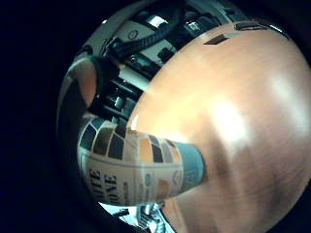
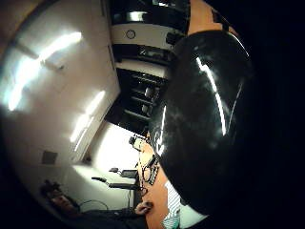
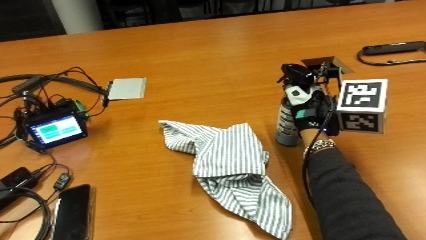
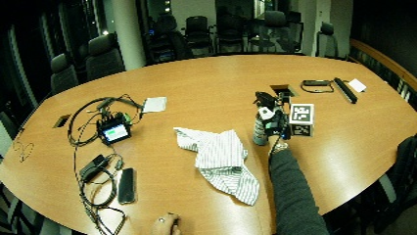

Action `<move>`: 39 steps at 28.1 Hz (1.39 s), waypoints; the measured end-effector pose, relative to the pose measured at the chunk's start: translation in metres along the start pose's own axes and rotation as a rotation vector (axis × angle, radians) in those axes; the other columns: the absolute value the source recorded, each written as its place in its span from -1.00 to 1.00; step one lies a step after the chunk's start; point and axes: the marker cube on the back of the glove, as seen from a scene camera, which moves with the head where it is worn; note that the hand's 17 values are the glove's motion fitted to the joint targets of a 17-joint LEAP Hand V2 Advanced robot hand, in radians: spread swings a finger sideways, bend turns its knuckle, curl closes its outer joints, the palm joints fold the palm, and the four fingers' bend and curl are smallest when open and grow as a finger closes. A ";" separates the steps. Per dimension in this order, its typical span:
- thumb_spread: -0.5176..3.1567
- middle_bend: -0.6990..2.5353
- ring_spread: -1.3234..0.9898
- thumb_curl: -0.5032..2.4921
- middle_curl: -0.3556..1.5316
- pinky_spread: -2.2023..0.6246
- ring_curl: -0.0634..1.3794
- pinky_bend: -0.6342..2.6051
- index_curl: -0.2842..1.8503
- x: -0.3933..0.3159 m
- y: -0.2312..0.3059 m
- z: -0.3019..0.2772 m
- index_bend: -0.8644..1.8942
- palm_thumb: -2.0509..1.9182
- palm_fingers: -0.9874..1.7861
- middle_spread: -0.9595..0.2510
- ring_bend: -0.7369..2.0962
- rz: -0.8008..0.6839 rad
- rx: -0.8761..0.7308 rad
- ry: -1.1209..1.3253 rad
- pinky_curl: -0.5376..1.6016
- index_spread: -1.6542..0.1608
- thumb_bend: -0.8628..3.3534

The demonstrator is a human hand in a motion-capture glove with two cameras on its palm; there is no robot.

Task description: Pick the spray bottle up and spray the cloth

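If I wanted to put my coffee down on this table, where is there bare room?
Bare wood lies beyond the striped cloth, between the grey pad and the spray bottle the gloved hand holds. Another free patch sits between the cloth and the small screen. The corner around that screen is crowded with cables and a phone.

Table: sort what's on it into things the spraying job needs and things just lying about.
Needed for the job:
spray bottle, gripped by the gloved right hand
striped cloth, lying crumpled beside it

Just lying about:
small lit screen with cables
phone
grey pad
black item at the table's far edge
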 end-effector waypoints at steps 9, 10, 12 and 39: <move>-0.38 -0.30 -0.03 -0.30 -0.15 0.44 -0.33 -0.35 -0.30 0.000 0.000 -0.006 -0.23 0.51 0.71 0.18 -0.15 -0.100 0.124 0.030 -0.23 0.48 -0.61; -0.39 -0.30 -0.03 -0.29 -0.15 0.43 -0.33 -0.35 -0.30 0.001 0.000 -0.004 -0.23 0.51 0.71 0.18 -0.14 -0.100 0.116 0.024 -0.22 0.48 -0.61; -0.40 -0.30 -0.03 -0.28 -0.14 0.41 -0.32 -0.34 -0.30 0.001 0.000 0.004 -0.23 0.51 0.71 0.18 -0.13 -0.093 0.084 0.005 -0.21 0.48 -0.61; -0.52 -0.27 -0.02 -0.19 -0.11 0.37 -0.30 -0.34 -0.21 -0.149 0.019 0.044 -0.17 0.50 0.69 0.17 -0.11 -0.499 -0.839 0.510 -0.16 0.48 -0.61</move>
